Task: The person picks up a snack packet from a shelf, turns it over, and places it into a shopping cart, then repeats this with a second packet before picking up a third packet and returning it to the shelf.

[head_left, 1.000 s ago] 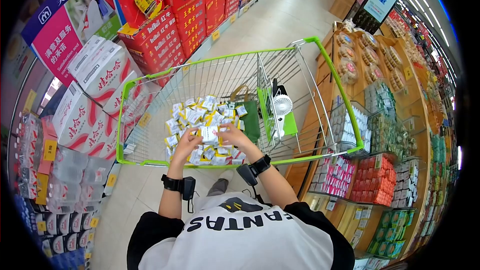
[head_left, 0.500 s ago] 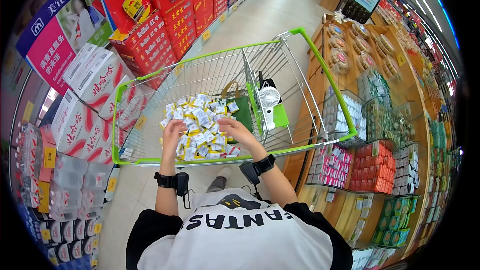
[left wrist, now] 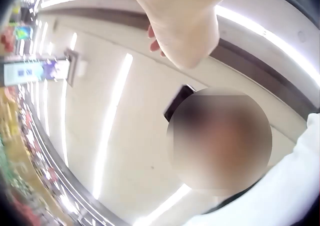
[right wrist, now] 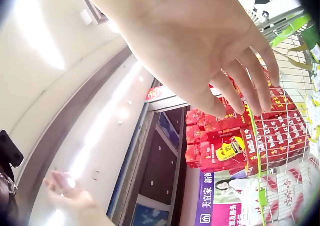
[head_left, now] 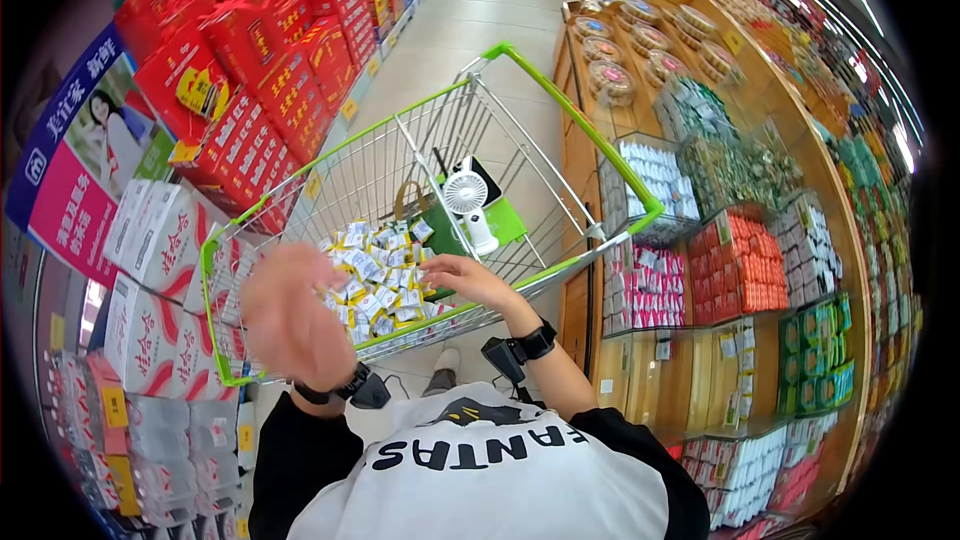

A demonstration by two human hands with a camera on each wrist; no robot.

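Note:
In the head view a heap of small white and yellow packets (head_left: pixel 371 281) lies in the near left part of a green-rimmed shopping cart (head_left: pixel 650 210). My left hand (head_left: pixel 295 315), blurred by motion, is raised above the cart's near left corner and hides part of the basket. Its fingers are loosely bent and empty in the right wrist view. My right hand (head_left: pixel 468 278) hovers at the heap's right side. Seen from the right wrist, that hand's fingers (right wrist: pixel 245 78) are relaxed and slightly spread, holding nothing.
A white handheld fan (head_left: pixel 468 205) and a green bag (head_left: pixel 437 230) are in the cart. Red drink cartons (head_left: pixel 245 140) and white boxes (head_left: pixel 160 335) line the left side. A wooden shelf (head_left: pixel 585 150) with packaged snacks runs along the right. The aisle floor (head_left: pixel 470 20) stretches ahead.
The hands let go of a white packet held over the heap one second ago. My left hand has risen off the heap toward the camera. The cart has shifted left in the head view.

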